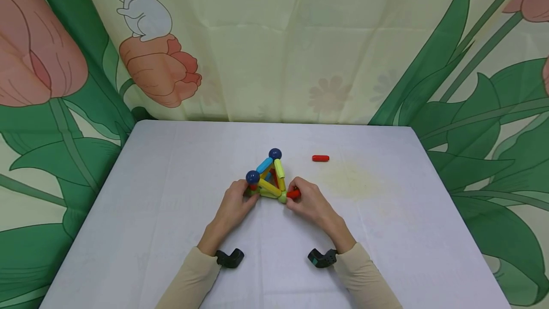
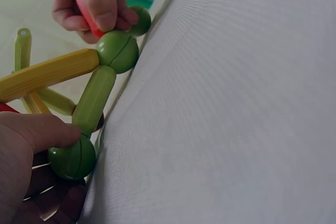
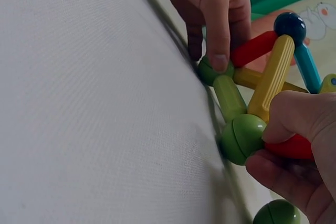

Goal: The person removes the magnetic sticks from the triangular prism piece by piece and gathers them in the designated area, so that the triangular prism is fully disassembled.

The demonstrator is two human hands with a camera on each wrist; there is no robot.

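Observation:
A frame of coloured magnetic-looking rods and balls stands at mid-table. My left hand point(image 1: 233, 200) grips the green ball point(image 2: 72, 157) at its left corner, thumb on top. My right hand point(image 1: 312, 199) pinches a red rod point(image 1: 293, 194) whose end meets the right-corner green ball point(image 3: 243, 139). A light green rod point(image 2: 94, 97) joins these two balls. Yellow rods point(image 3: 271, 74) slope up from the base. Two dark blue balls, one at the top point(image 1: 275, 154) and one on the left point(image 1: 252, 177), have a blue rod point(image 1: 264, 165) between them.
A loose red rod point(image 1: 320, 158) lies behind and right of the frame. Another green ball point(image 3: 277, 213) shows below my right hand. White cloth covers the table point(image 1: 171, 156), and a printed curtain point(image 1: 279, 61) hangs behind its far edge.

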